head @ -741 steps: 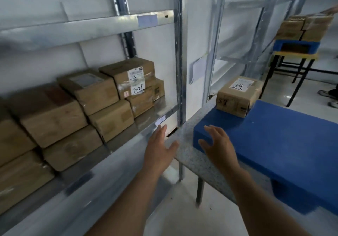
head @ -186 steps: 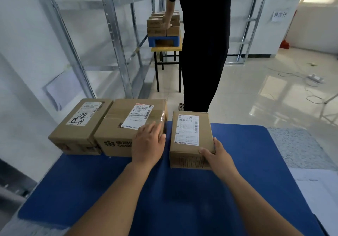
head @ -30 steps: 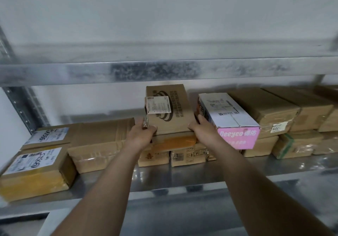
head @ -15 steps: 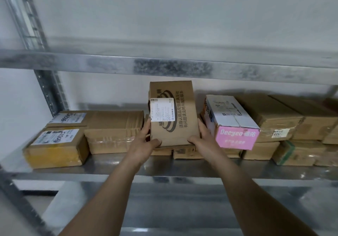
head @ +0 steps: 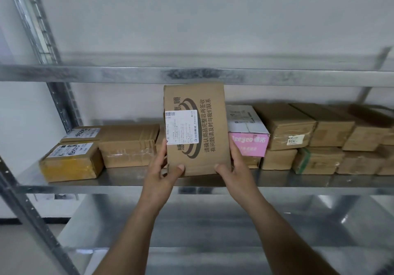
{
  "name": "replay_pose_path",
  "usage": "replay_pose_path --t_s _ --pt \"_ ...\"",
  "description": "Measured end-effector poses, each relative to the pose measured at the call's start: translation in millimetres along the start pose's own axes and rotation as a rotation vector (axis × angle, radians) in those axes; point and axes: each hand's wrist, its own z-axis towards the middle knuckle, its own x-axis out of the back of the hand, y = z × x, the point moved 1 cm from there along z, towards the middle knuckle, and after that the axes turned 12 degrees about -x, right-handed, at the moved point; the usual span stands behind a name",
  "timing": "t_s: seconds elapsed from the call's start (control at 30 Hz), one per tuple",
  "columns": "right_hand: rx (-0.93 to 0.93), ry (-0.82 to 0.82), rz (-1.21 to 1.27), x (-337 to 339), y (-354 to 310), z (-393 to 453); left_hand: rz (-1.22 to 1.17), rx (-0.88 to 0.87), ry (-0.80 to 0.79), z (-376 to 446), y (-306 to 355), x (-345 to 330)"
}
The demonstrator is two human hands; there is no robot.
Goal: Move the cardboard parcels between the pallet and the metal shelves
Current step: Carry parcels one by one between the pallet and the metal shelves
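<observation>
Parcel (head: 195,129) held up in front of the shelf (head: 132,177), broad printed face toward the camera, white label (head: 181,126) on its left half, lower edge level with the shelf front. Left hand (head: 161,171) grips the lower left corner — thumb across the front face, fingers wrapped behind the left edge. Right hand (head: 236,168) grips the lower right corner the same way — thumb on the front, fingers curled behind. Behind on the shelf: yellow-taped box (head: 70,161) at far left, taped brown box (head: 130,145) next to it, pink-fronted box (head: 248,134) just right of the parcel, then stacked brown boxes (head: 309,138) running off to the right. Upper shelf beam (head: 85,73) just above the parcel's top edge.
</observation>
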Motion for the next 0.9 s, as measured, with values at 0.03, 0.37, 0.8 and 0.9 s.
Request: replay_pose_path --t_s 0.03,0.37,0.8,0.9 --pt "0.012 0.013 0.002 7 1 -7 -0.010 -0.014 0.004 -5 5 -6" --pt "0.029 0.202 -0.004 104 29 -80 -0.061 -0.069 -0.119 -53 37 -98" --pt "-0.051 0.566 -0.001 268 72 -172 -0.266 -0.126 -0.387 -89 80 -284" --pt "-0.064 0.651 0.030 308 85 -196 -0.308 -0.122 -0.467 -98 90 -334"
